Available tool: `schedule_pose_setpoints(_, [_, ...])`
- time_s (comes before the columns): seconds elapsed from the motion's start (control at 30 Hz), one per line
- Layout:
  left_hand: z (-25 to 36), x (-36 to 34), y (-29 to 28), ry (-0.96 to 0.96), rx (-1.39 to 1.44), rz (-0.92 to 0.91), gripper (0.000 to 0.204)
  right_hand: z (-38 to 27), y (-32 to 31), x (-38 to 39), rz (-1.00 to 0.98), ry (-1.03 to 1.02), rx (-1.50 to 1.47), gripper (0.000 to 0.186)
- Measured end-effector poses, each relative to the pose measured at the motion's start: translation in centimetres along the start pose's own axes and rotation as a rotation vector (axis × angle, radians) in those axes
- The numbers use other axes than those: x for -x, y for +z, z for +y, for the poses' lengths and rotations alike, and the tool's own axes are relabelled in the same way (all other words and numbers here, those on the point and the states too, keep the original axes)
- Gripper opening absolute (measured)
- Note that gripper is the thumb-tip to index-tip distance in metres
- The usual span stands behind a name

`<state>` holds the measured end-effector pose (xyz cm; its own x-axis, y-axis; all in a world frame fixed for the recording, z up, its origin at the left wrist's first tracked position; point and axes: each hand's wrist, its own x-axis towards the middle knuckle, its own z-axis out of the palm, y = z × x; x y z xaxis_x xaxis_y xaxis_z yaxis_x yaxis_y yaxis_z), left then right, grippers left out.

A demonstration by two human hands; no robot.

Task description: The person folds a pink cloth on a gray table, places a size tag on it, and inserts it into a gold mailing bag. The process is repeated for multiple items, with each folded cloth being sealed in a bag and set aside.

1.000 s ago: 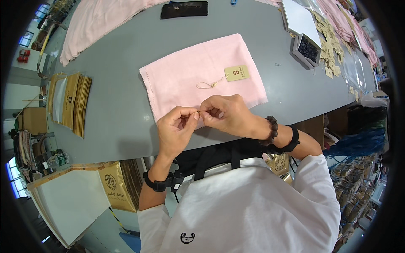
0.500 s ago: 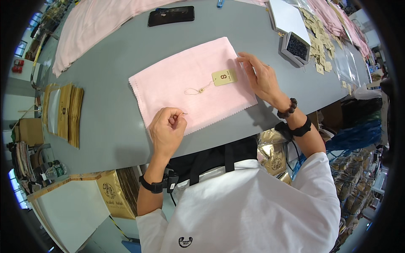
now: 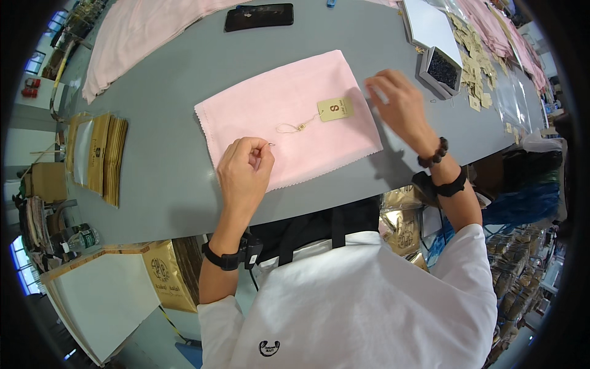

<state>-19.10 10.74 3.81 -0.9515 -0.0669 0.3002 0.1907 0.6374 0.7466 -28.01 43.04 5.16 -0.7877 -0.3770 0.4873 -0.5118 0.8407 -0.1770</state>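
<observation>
A folded pink cloth with zigzag-cut edges lies on the grey table. On its right part rests a beige paper tag with a looped string and a small seal on it. My left hand is over the cloth's near left corner, thumb and forefinger pinching a small dark safety pin. Just off the cloth's right edge, my right hand hovers with fingers loosely bent and apart, nothing visible in them.
Back right, a small box of black pins stands beside a white box and a pile of beige tags. A black phone lies at the back. Golden packets are stacked at left. More pink fabric spreads far left.
My right hand has lifted away from the cloth's right edge and moved slightly right. My left hand stays at the near left corner, still pinching the pin.
</observation>
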Motion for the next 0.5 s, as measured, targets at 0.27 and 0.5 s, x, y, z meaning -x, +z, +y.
schedule_pose_setpoints(0.27, [-0.1,-1.0,-0.1,0.11,-0.113,0.024,0.013,-10.5,4.8,-3.1,-0.359,-0.061,-0.33,0.015])
schedule_pose_setpoints(0.5, [-1.1,-1.0,-0.6,0.216,-0.281,0.056,0.012,-11.9,3.4,-3.8,-0.406,-0.106,-0.596,0.013])
